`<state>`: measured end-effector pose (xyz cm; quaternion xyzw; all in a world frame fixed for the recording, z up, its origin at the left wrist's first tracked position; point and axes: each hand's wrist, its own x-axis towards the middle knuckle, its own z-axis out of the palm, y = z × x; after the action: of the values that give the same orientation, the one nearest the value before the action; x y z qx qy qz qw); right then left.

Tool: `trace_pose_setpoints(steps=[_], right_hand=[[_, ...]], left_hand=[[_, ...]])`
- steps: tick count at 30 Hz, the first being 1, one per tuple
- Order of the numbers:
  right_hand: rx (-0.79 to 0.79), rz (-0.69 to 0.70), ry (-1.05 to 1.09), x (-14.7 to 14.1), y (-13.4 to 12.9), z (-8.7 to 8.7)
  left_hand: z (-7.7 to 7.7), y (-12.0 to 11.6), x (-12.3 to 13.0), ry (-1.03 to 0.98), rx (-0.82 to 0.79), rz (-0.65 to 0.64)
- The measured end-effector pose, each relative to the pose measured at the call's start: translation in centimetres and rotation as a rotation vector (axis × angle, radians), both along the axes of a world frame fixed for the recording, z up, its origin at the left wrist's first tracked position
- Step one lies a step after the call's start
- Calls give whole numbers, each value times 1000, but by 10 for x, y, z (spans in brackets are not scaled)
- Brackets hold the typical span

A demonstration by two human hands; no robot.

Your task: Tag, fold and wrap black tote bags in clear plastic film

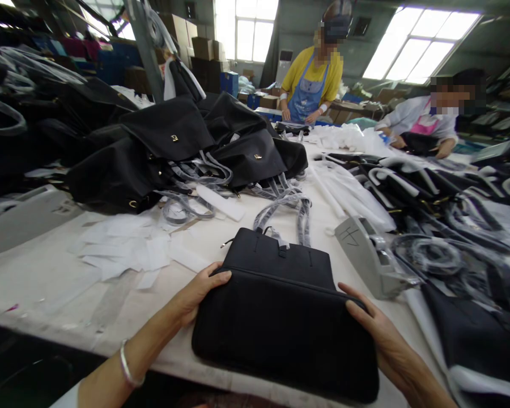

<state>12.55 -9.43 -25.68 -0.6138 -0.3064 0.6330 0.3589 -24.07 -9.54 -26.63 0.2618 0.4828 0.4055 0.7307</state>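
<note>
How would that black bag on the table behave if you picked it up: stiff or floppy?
The black tote bag is probably fairly floppy, since it lies flat between the left hand and right hand. It looks empty, so likely light for its size. Its plastic-wrapped straps would probably dangle loosely.

A long white-covered work table [42, 283] ran up the frame from the bottom. A black tote bag [280, 334] lay at its lower centre edge, with loose white paper scraps [123, 246] to the left, a heap of black tote bags [165, 158] upper left, a grey plastic piece [368, 255] right of centre, and plastic-wrapped black bags [433, 198] along the right
</note>
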Motion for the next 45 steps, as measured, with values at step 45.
trace_pose_setpoints(steps=[45], right_hand=[[354,-52,-854,10,-42,-51]], left_hand=[[-16,-18,3,1479,857,-108]])
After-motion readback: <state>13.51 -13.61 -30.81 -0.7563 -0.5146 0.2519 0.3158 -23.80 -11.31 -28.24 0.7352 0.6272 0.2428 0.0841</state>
